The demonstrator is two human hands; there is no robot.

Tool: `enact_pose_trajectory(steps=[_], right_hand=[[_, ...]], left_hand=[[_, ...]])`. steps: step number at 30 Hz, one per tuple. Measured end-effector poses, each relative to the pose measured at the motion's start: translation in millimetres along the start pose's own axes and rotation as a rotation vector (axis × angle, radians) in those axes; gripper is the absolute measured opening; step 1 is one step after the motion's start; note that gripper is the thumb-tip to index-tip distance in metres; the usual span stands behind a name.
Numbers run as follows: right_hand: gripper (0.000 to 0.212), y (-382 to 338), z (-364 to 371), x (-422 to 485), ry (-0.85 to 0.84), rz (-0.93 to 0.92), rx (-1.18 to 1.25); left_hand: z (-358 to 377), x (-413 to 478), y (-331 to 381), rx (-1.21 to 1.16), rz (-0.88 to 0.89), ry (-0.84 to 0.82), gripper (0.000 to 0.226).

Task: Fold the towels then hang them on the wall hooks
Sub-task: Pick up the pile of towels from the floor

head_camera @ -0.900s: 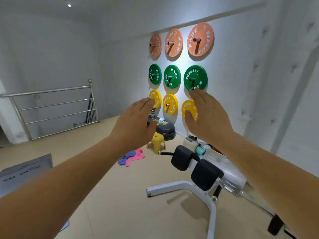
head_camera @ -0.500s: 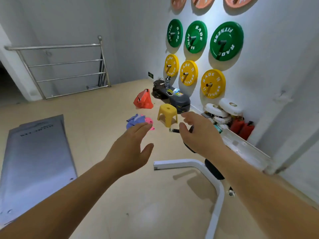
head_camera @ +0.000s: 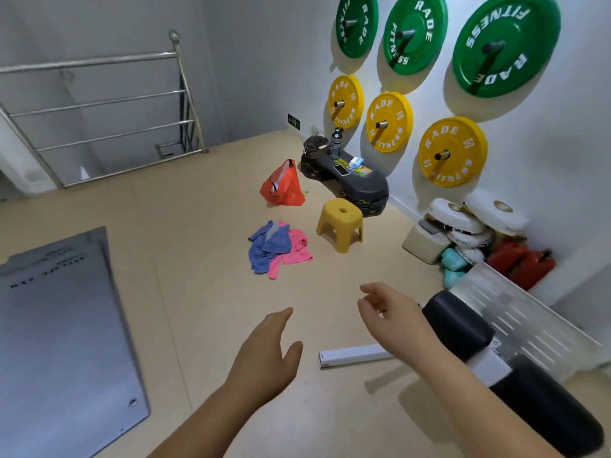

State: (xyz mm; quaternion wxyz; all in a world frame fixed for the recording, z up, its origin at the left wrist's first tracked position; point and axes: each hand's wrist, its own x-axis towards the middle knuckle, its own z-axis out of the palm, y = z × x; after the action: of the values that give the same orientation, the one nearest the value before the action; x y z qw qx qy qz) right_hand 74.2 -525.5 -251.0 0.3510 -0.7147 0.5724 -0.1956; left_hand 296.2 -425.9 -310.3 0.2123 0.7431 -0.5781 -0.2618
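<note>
Spanning most of the view: beige floor (head_camera: 185, 292), white wall (head_camera: 568, 153) on the right. Grey mat (head_camera: 66, 325) lies flat at left. Metal railing (head_camera: 99, 120) at the far left back. On the wall, a row of green weight plates (head_camera: 506, 44) above a row of yellow weight plates (head_camera: 453, 152), each on a peg. Bench with black pads (head_camera: 459, 325) at lower right, its white foot bar (head_camera: 353, 357) on the floor. Black step platform (head_camera: 357, 185) against the wall, bottle (head_camera: 335, 145) and phone (head_camera: 341, 170) on top. Yellow stool (head_camera: 340, 223) just in front of it, orange bag (head_camera: 282, 190) beside. Towels on the floor left of the stool, unfolded, in a heap: blue towel (head_camera: 267, 246) overlapping the pink towel (head_camera: 296, 251). Left hand (head_camera: 264, 355) out in front, fingers straight, thumb spread, empty. Right hand (head_camera: 393, 319) apart from it, fingers loosely curled, empty. Both well short of the towels.
</note>
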Motion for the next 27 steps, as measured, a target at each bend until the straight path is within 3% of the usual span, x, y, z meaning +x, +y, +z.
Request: enact_pose_trajectory(steps=[8,16,22,27], right_hand=[[0.028,1.2,62.9,260.0,-0.049,0.037,0.069],[0.016,-77.6,136.8,511.7,-0.23,0.035,0.061],[0.02,-97.6,203.4,714.4,-0.189,0.122,0.06],[0.016,-95.0,225.3,847.2,-0.178,0.242,0.083]], left_hand=[[-19.0,226.7,-57.0,-0.069,-0.1,-0.065,0.063],[-106.3,441.0,-147.8,-0.065,-0.198,-0.08,0.061],[-140.7,665.9,-240.1,-0.056,-0.22,-0.16,0.061],[-153.1,829.6,-255.5,-0.058,-0.141,-0.319,0.049]])
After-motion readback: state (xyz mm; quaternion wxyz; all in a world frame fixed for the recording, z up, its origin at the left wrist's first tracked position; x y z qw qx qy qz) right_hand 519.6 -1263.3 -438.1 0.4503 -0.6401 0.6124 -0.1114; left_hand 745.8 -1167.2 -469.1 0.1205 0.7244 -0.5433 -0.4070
